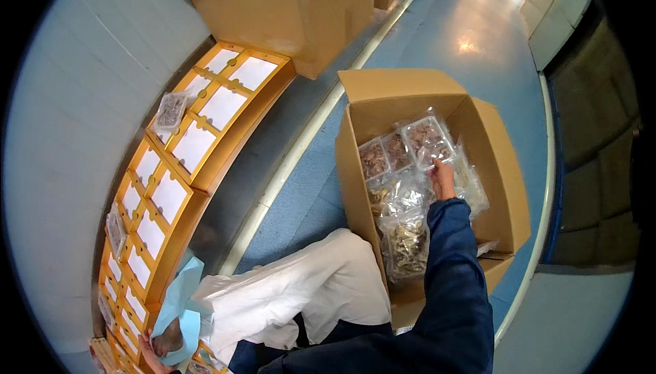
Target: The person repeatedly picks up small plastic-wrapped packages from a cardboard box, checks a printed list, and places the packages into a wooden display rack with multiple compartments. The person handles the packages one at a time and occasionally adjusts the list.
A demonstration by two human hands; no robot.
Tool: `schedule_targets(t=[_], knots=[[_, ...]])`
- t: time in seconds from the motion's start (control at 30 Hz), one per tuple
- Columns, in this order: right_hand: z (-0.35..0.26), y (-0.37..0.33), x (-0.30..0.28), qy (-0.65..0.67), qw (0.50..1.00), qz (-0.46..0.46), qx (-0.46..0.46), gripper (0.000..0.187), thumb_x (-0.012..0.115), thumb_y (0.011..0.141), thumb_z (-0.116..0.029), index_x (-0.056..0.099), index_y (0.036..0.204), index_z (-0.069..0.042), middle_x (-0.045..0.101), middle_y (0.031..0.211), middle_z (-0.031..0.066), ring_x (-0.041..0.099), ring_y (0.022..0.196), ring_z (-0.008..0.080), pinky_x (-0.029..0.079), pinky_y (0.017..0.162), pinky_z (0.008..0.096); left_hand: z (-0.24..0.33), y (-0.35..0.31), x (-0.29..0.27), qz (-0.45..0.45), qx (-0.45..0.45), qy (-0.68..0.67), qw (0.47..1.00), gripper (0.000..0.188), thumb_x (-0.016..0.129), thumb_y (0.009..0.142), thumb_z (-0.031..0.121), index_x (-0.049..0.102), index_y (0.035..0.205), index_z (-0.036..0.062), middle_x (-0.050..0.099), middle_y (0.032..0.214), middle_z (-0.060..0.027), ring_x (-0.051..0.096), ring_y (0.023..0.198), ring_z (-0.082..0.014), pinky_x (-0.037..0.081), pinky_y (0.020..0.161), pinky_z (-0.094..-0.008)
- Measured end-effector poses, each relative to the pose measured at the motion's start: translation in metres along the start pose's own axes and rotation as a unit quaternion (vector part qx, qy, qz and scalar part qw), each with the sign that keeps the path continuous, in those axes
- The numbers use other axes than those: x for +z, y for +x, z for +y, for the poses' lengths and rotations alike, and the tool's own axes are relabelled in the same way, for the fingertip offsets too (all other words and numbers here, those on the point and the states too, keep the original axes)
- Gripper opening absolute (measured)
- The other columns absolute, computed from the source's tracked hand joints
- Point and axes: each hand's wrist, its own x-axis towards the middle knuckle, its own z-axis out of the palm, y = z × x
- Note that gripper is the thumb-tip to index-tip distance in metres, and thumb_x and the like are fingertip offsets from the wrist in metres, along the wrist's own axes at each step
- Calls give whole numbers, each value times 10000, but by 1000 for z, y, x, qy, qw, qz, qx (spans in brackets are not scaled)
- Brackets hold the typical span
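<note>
My right hand (443, 179) reaches into an open cardboard box (502, 176) and grips the near corner of a clear plastic pack (427, 140) of reddish-brown dried pieces. Similar packs (374, 159) lie to its left. Closer to me in the box are clear bags of pale yellowish dried pieces (408, 247). At the lower left, my left hand (152, 355) is partly visible, its fingers closed at the edge of a light blue sheet (181, 292). A dark brown, rounded thing (169, 338) shows against the sheet; I cannot make out its kind.
Yellow compartmented trays (205, 193) with white inserts line the left wall, with a few clear packs (171, 111) on them. Large cardboard cartons (280, 15) stand beyond. White cloth (301, 285) covers my legs. Blue floor (478, 39) stretches away behind the open box.
</note>
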Motion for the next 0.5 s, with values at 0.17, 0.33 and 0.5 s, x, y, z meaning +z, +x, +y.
schedule_targets(t=[0.17, 0.33, 0.5], knots=[[-69, -134, -19, 32, 991, -122, 34, 71, 596, 839, -115, 555, 883, -78, 547, 747, -31, 508, 615, 68, 406, 490, 210, -32, 2, 40, 9, -32, -22, 999, 301, 408, 941, 389, 504, 928, 104, 551, 818, -18, 571, 758, -147, 482, 725, -291], [-115, -269, -38, -82, 974, -185, -102, 215, 610, 810, -97, 536, 1008, -60, 589, 981, 20, 560, 864, 119, 450, 721, 242, -43, -7, 73, -183, -123, -15, 975, 352, 428, 938, 333, 530, 1073, 24, 606, 1019, -98, 596, 903, -210, 476, 798, -323], [-132, -418, -23, -451, 726, -293, -428, 324, 654, 678, -42, 496, 960, -25, 543, 1122, 157, 542, 1008, 315, 436, 854, 367, -52, -48, 147, -257, -200, -78, 942, 349, 419, 940, 260, 529, 1136, -7, 600, 1094, -116, 588, 982, -225, 465, 864, -332]])
